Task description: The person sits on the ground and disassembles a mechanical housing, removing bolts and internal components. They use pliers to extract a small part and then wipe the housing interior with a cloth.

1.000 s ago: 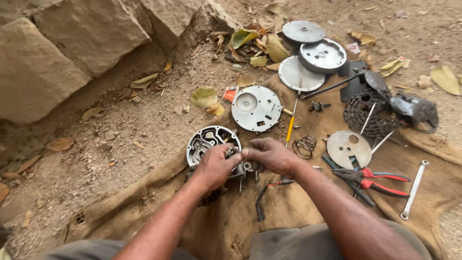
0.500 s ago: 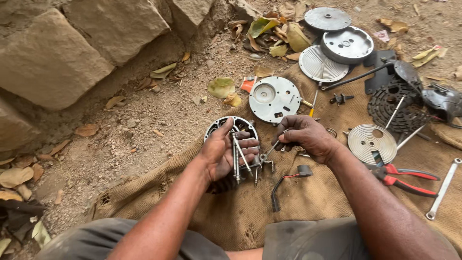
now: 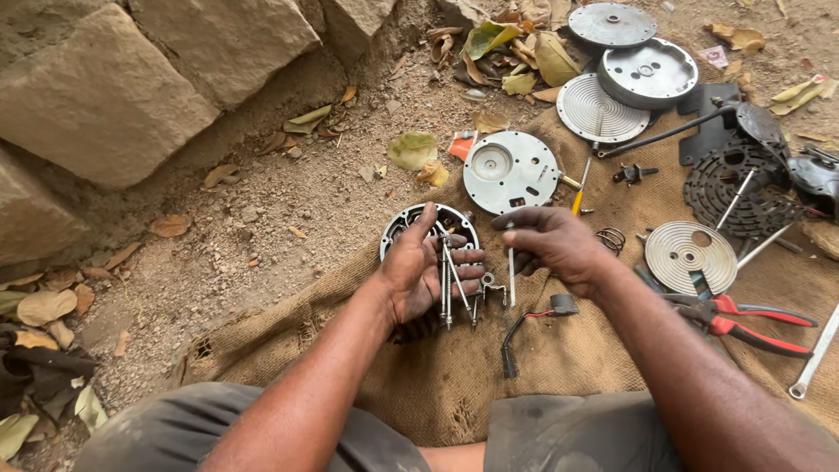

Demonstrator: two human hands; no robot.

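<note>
One long bolt (image 3: 511,275) hangs upright, head up, pinched in the right hand (image 3: 551,245) fingertips above the burlap (image 3: 559,367). About four more bolts (image 3: 447,284) lie lengthwise across the half-open left hand (image 3: 419,271), over the round housing (image 3: 411,229). Red pliers (image 3: 743,316) lie right.

We are at an improvised outdoor repair spot on bare ground. Rough stone blocks (image 3: 114,96) border dusty soil strewn with dry leaves (image 3: 511,52). A burlap sack (image 3: 454,376) serves as our work mat. On it lie round metal plates (image 3: 511,170), red-handled pliers (image 3: 743,315) and a spanner (image 3: 813,354).
</note>
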